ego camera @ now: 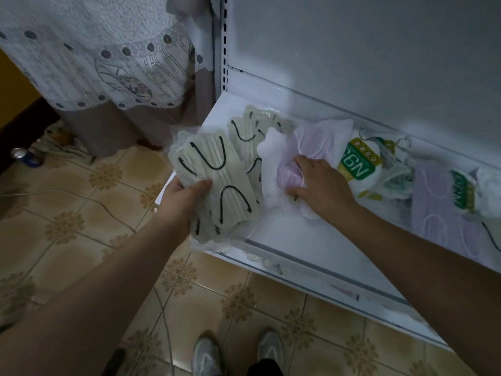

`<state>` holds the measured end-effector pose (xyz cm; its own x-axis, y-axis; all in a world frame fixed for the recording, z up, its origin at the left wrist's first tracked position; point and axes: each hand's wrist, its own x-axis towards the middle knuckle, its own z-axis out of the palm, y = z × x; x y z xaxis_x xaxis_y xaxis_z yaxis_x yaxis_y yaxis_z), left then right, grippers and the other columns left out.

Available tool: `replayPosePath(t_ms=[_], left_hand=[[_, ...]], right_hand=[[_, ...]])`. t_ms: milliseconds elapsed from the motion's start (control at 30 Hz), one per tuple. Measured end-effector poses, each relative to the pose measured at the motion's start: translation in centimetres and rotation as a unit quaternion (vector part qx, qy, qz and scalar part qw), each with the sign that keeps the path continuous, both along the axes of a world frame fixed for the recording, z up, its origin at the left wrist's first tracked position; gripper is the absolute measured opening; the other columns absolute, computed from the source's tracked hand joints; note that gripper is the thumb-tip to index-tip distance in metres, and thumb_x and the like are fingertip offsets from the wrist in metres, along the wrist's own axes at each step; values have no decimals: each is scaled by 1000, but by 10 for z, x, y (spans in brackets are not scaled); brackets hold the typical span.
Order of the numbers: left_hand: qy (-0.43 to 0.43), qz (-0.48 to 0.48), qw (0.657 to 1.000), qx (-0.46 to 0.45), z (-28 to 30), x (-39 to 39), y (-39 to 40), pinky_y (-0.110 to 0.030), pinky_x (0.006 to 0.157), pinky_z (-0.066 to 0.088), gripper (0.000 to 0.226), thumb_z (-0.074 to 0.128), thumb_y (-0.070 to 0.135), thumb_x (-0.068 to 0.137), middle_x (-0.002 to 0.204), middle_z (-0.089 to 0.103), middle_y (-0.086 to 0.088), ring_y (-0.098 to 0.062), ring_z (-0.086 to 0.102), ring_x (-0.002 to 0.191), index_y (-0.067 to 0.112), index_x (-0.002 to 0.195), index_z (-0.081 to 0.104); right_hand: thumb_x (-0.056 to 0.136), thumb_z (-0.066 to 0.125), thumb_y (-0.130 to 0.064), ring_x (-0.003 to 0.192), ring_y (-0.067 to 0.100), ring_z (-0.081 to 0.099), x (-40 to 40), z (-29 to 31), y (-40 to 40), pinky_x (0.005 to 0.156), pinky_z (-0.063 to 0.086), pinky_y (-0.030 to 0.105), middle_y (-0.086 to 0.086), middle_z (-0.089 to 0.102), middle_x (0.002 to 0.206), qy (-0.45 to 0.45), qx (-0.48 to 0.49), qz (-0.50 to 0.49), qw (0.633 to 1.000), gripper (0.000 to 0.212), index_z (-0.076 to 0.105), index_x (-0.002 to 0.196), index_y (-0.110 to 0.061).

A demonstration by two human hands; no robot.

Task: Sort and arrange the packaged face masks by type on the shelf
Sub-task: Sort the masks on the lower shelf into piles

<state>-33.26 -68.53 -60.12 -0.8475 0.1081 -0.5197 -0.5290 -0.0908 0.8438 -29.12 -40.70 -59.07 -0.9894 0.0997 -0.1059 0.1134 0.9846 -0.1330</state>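
My left hand point(181, 198) grips a stack of clear-wrapped beige masks with black ear loops point(214, 180), held over the left end of the white shelf point(292, 237). More beige packs point(252, 126) lie behind it on the shelf. My right hand point(320, 183) presses on a pile of pale pink mask packs point(306, 147), fingers curled into the wrapping. Further right lie white masks in green-and-yellow N95 wrappers point(360, 164) and flat lilac mask packs point(436, 210).
The shelf's white back panel point(352, 50) rises behind the masks. A lace curtain point(95, 55) hangs to the left. Tiled floor point(81, 213) lies below, with a can point(19, 153) at far left and my shoes point(235, 354) at the bottom.
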Motion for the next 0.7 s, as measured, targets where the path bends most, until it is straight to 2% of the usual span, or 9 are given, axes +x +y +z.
replayPosePath(t_ms=[100,133,233,300,400,500,600,667,700], left_hand=[[6,-2,1000,1,4,-1,3,-46,85,59,31,68,11,94,112,75,-6,-27,74,99,17,125,64],[9,-2,1000,5,5,-2,4,-44,83,60,30,67,11,94,111,76,-6,-25,74,98,19,123,65],[14,-10,1000,17,6,-4,6,-41,78,60,24,67,11,95,106,77,-2,-21,76,93,24,115,66],[10,-14,1000,21,6,-3,7,-42,78,60,25,67,12,94,109,76,-4,-23,75,96,23,117,65],[1,-21,999,26,3,0,7,-48,88,59,35,67,13,94,118,73,-9,-30,72,105,16,129,62],[-17,-20,999,26,2,3,8,-51,92,57,36,67,14,95,119,73,-10,-31,71,106,16,131,62],[-27,-17,999,26,-1,3,8,-53,94,56,36,67,13,94,119,73,-10,-31,70,107,15,130,63],[-34,-15,999,27,-4,4,7,-54,95,56,36,67,13,94,120,73,-10,-31,70,108,16,130,63],[-39,-15,999,29,-4,4,5,-54,96,56,37,67,13,94,120,73,-10,-32,70,108,15,131,62]], right_hand=[[89,65,-20,90,31,65,6,11,-2,68,47,34,8,71,94,78,-16,66,995,24,70,113,-23],[87,66,-14,82,31,68,8,16,1,65,49,35,8,72,89,102,-9,92,990,23,73,107,-22],[82,69,-3,82,29,70,12,45,20,69,55,35,10,75,98,204,59,97,972,34,72,114,-15],[84,61,-8,82,33,69,19,53,43,72,53,37,14,74,96,221,119,50,967,31,71,113,-11],[83,35,-27,90,42,64,33,52,71,84,49,48,24,68,100,114,206,-66,970,49,70,105,-2],[87,26,-33,126,43,49,34,46,53,107,37,51,27,49,141,76,190,-103,973,64,53,131,4],[94,38,-50,144,35,32,35,24,9,119,19,50,19,33,156,67,127,10,990,72,35,149,-4],[92,54,-52,145,30,31,37,2,-7,121,13,44,16,31,157,6,62,20,998,81,27,153,-5],[93,58,-47,143,28,34,38,-6,-8,120,17,41,15,35,156,-11,20,-1,1000,78,29,152,-4]])
